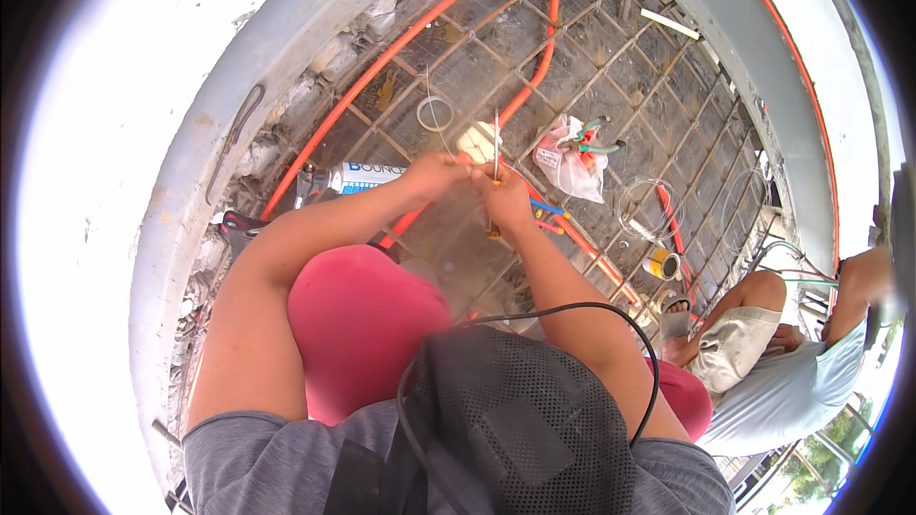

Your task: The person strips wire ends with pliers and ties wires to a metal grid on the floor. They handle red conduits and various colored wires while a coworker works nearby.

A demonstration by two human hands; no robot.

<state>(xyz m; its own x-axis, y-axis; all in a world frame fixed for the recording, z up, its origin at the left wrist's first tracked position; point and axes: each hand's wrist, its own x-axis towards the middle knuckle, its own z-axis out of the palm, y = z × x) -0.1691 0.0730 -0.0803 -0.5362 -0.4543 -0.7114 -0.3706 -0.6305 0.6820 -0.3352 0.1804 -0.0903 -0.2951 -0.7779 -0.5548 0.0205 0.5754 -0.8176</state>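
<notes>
My left hand (441, 175) is closed, its fingertips pinched together beside my right hand. A thin pale wire (434, 117) runs up from these fingers. In my closed right hand (506, 195) stands a slim upright tool (496, 138) with a narrow, metal-looking shaft; its exact kind is unclear. Just beyond both hands lies a cream-coloured lump (477, 142), partly hidden by the tool. Below my right hand, short blue and pink pieces (549, 210), perhaps wires, lie by an orange conduit (592, 243).
A rebar grid (592, 76) spans the floor, crossed by another orange conduit (382, 67). Around me are a white-and-blue can (367, 177), a plastic bag (571, 160), a yellow tin (661, 264) and coiled wire (644, 210). A co-worker (792, 362) sits at the right.
</notes>
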